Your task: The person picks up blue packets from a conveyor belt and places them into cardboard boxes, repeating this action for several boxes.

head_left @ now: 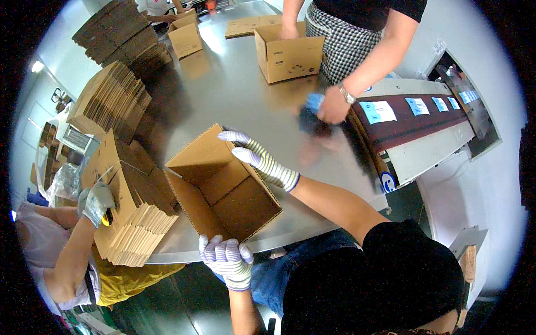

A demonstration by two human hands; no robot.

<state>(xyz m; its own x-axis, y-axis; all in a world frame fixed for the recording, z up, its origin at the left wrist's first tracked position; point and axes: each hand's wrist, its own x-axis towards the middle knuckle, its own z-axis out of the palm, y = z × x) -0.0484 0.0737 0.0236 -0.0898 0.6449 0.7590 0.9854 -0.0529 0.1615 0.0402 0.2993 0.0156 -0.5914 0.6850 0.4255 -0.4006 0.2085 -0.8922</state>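
While the open carton (240, 204) stands between them, the two striped-gloved hands work apart: the left hand (228, 262) at its near corner, fingers up against the outside, the right hand (265, 162) along its far right edge, fingers extended. Whether either one pinches the board or merely braces it, cannot tell; the thickness of the wall is partly hidden under the gloves.

Mouth faces up toward the wearer, nothing showing inside. One panel leans up beyond the right fingertips. Place: near edge of the steel table (209, 111), just ahead of the left hand. (Whether the base rests fully on the metal is not visible from here.)

On handling it well, my judgement: opposed corners are a sound choice, since an even push from both sides should bring the walls square without racking them. Spread the fingers flat; thin board will likely crease under single fingertips. Get the base well onto the metal before pressing, as a corner past the edge could tip. Check the bottom panels for gaps.

Leave room leftward: beyond the left hand stands a stack of flat cartons (134, 234), with a co-worker's gloved hand (97, 204) at it.
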